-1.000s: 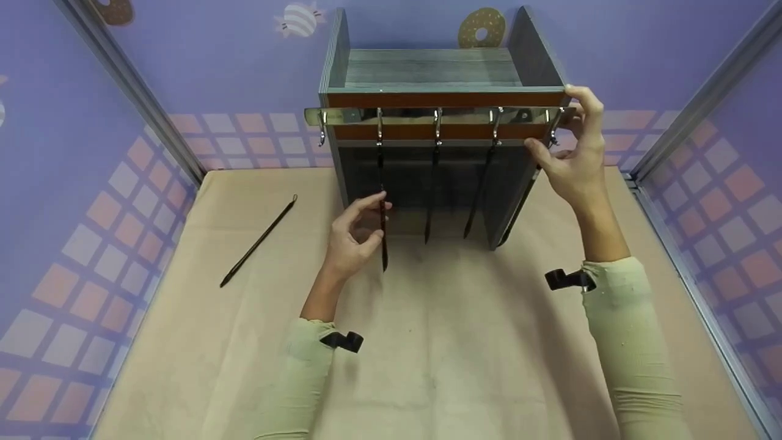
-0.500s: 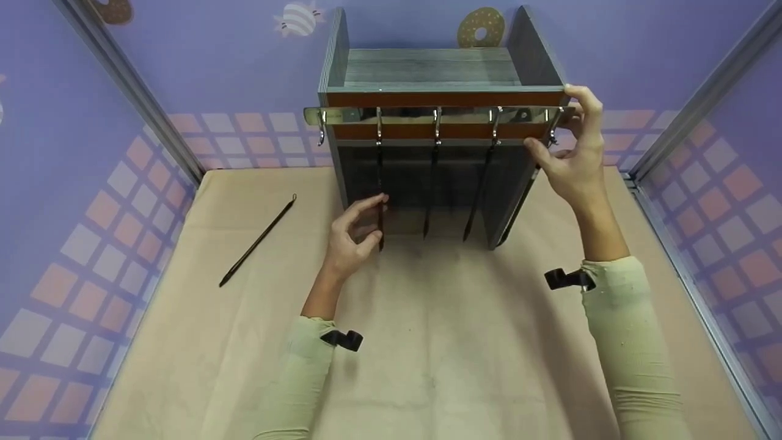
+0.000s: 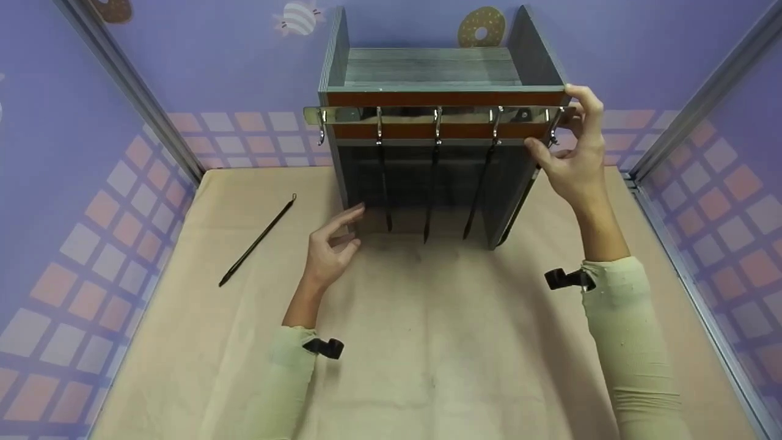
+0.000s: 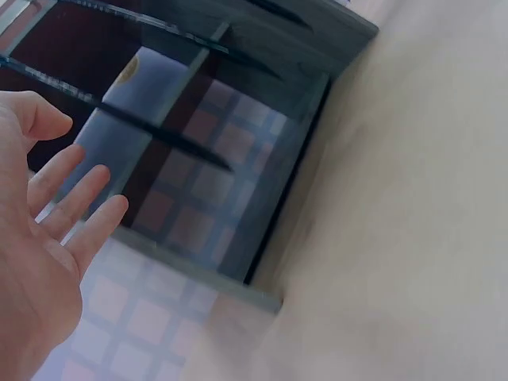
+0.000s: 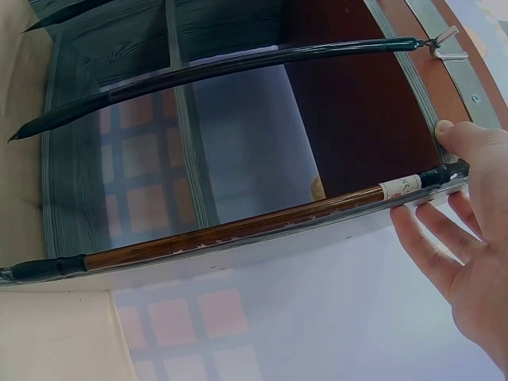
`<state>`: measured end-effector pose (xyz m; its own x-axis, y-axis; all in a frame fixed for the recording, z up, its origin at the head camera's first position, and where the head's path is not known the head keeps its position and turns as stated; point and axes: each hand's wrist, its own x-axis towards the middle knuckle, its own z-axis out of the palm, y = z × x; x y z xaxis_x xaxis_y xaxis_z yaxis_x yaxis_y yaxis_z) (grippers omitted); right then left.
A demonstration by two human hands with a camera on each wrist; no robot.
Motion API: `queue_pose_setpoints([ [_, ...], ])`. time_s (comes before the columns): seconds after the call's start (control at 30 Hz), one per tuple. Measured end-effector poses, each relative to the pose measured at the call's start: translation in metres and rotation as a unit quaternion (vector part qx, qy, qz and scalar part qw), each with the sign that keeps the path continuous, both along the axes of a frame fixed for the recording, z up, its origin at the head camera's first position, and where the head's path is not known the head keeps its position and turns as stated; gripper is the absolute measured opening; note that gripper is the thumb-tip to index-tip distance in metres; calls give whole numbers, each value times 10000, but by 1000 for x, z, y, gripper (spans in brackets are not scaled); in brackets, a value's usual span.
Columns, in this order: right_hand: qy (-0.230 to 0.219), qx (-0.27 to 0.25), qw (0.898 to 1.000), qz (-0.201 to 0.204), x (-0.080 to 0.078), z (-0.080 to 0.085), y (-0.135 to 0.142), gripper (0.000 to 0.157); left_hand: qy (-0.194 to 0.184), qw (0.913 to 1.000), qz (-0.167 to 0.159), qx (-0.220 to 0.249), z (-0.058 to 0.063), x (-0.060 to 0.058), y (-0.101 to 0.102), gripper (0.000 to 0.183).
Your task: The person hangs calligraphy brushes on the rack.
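A grey wooden shelf [image 3: 431, 68] carries a metal hook rail [image 3: 403, 115] across its brown front board. Several calligraphy brushes hang from the hooks, tips down: a left brush [image 3: 385, 189], a middle brush [image 3: 431, 192], a third brush [image 3: 478, 192], and a wooden-handled brush [image 5: 238, 228] along the right side panel. My left hand [image 3: 330, 249] is beside the shelf's lower left side, apart from the left brush, fingers loosely extended, holding nothing. My right hand [image 3: 580, 159] grips the shelf's upper right corner, thumb at the front and fingers at the side, close to the rail's end hook.
Another calligraphy brush [image 3: 256, 241] lies slantwise on the beige tablecloth [image 3: 391, 366], left of the shelf. Purple patterned walls [image 3: 232, 67] with metal corner posts enclose the table at the back and both sides.
My left hand has let go of the left brush and moved left and slightly down. That brush now hangs freely from its hook. The right hand has stayed on the shelf corner.
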<state>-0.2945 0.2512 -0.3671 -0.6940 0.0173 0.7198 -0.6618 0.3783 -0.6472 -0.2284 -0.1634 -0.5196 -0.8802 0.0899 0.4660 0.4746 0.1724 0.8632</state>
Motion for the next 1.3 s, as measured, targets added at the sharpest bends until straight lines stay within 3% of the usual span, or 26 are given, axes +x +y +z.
queue_pose_setpoints([
  [0.67,-57,2,10000,-80,1,-1,-1,78,-663,9936,854,-315,-26,15,-72,57],
  [0.8,-76,-36,10000,-28,1,0,-1,79,-811,9892,967,-748,-25,14,-85,56],
  [0.93,-66,-46,10000,11,1,0,0,79,-1024,9727,1114,-1757,-24,14,-95,59],
  [1.1,-61,-51,10000,5,1,-1,0,79,-1023,9338,1423,-3119,-25,11,-106,72],
  [1.2,-56,-45,10000,-9,0,-1,1,79,-1026,9184,1461,-3530,-27,8,-114,76],
  [1.3,-35,-66,10000,2,0,-1,1,79,-1016,9108,1457,-3727,-30,5,-122,77],
])
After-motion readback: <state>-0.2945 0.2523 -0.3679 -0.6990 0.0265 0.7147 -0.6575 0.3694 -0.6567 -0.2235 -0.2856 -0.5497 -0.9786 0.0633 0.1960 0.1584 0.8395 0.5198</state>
